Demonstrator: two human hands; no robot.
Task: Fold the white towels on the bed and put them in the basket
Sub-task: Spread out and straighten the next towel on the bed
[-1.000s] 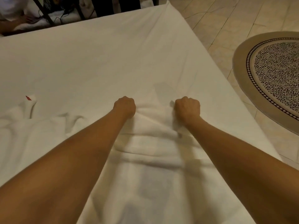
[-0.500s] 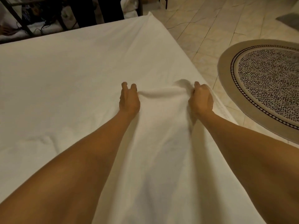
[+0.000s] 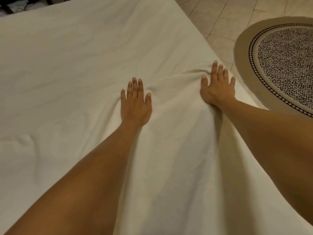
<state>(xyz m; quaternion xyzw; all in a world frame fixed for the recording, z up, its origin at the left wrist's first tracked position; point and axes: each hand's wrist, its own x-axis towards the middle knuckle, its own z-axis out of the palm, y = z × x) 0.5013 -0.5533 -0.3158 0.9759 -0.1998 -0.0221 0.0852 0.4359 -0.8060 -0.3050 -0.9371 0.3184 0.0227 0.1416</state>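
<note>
A white towel (image 3: 174, 133) lies stretched out lengthwise on the white bed (image 3: 76, 56), running from between my arms up to my hands. My left hand (image 3: 135, 106) rests flat on the towel's far left corner with its fingers spread. My right hand (image 3: 216, 89) presses flat on the far right corner, close to the bed's right edge. A small ridge of cloth bunches between the two hands. Neither hand grips anything. No basket is in view.
More white cloth lies rumpled at the left (image 3: 25, 143). The bed's right edge drops to a tiled floor (image 3: 225, 19). A round patterned rug (image 3: 284, 61) lies on the floor at the right. Dark furniture shows at the top left corner (image 3: 10, 4).
My hands carried the towel's far edge away from me, then let go. Both fists have opened and now lie flat on the spread towel.
</note>
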